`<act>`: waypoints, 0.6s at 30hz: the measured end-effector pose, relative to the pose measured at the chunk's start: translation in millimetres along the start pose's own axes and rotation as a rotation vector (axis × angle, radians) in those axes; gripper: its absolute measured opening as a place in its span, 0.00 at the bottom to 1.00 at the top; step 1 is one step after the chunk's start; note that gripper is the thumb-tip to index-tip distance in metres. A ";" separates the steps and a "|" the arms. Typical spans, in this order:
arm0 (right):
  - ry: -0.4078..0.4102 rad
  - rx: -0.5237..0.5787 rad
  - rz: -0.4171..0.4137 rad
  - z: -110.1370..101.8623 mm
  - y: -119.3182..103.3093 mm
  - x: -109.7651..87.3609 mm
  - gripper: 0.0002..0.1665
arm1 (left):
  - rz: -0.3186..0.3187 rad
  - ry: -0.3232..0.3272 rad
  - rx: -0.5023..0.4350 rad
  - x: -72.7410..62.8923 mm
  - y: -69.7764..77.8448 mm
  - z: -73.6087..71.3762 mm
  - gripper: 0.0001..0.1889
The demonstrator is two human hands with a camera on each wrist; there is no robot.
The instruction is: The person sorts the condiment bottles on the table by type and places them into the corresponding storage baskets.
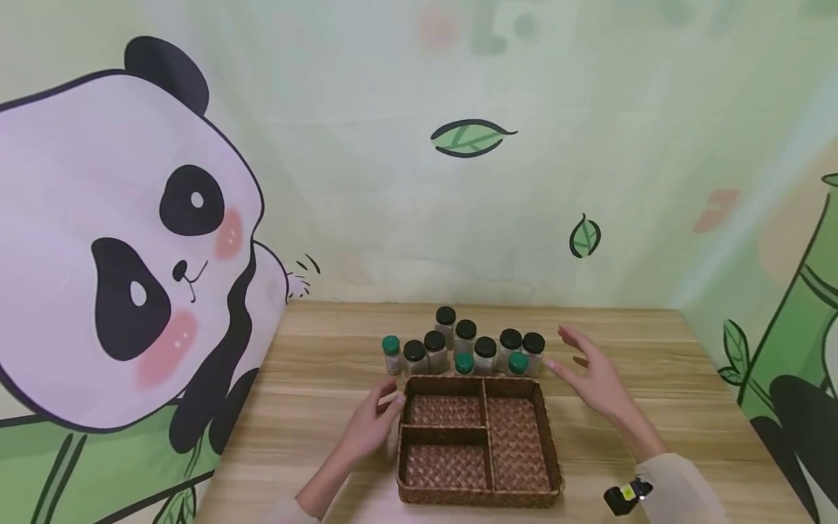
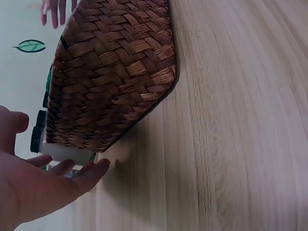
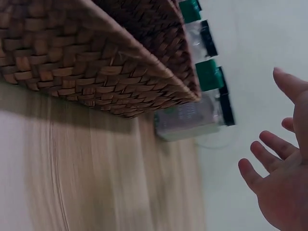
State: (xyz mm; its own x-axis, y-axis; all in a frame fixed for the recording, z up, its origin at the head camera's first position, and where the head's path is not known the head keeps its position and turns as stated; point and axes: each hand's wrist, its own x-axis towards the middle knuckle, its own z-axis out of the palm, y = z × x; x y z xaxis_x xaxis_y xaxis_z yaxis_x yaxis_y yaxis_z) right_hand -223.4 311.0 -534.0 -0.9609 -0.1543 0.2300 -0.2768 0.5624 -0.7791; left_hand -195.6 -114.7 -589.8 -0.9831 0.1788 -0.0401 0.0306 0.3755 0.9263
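A brown woven basket (image 1: 521, 437) with three compartments sits on the table, nothing lying in it. Behind its far wall stands a cluster of clear jars, most with black lids, such as the jar (image 1: 533, 353) at the right end. Several have green lids, among them a slim jar (image 1: 391, 355) at the left end. My left hand (image 1: 371, 426) is beside the basket's far left corner, fingers loosely bent and holding nothing. To the right of the jars my right hand (image 1: 594, 378) hovers with fingers spread, empty, its fingertips near the rightmost jar (image 3: 187, 118).
The wooden table (image 1: 314, 356) runs back to a fabric backdrop (image 1: 393, 218) printed with a panda and leaves. A black strap device (image 1: 627, 496) is on the right sleeve.
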 end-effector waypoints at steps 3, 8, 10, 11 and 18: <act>-0.019 0.024 0.024 5.3 11.1 12.7 0.42 | -0.028 -0.028 -0.054 2.7 -2.4 4.6 0.29; -0.061 0.016 0.067 14.8 23.0 30.2 0.39 | -0.028 -0.065 -0.139 7.7 -3.4 6.8 0.29; -0.091 -0.002 0.078 18.1 25.2 35.3 0.39 | -0.017 -0.077 -0.161 10.2 -5.0 7.6 0.29; -0.107 -0.010 0.079 19.6 25.7 37.4 0.38 | -0.021 -0.083 -0.178 11.5 -5.3 7.7 0.29; -0.156 -0.077 0.065 26.8 28.0 44.7 0.37 | -0.088 -0.182 -0.302 17.4 -9.7 3.3 0.31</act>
State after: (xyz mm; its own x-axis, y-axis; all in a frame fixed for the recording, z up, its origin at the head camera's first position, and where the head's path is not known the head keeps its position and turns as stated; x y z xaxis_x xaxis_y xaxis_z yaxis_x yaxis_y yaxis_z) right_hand -274.3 298.0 -561.2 -0.9682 -0.2365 0.0821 -0.2180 0.6353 -0.7408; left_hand -212.4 -112.2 -600.7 -0.9304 0.3273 -0.1650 -0.1338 0.1160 0.9842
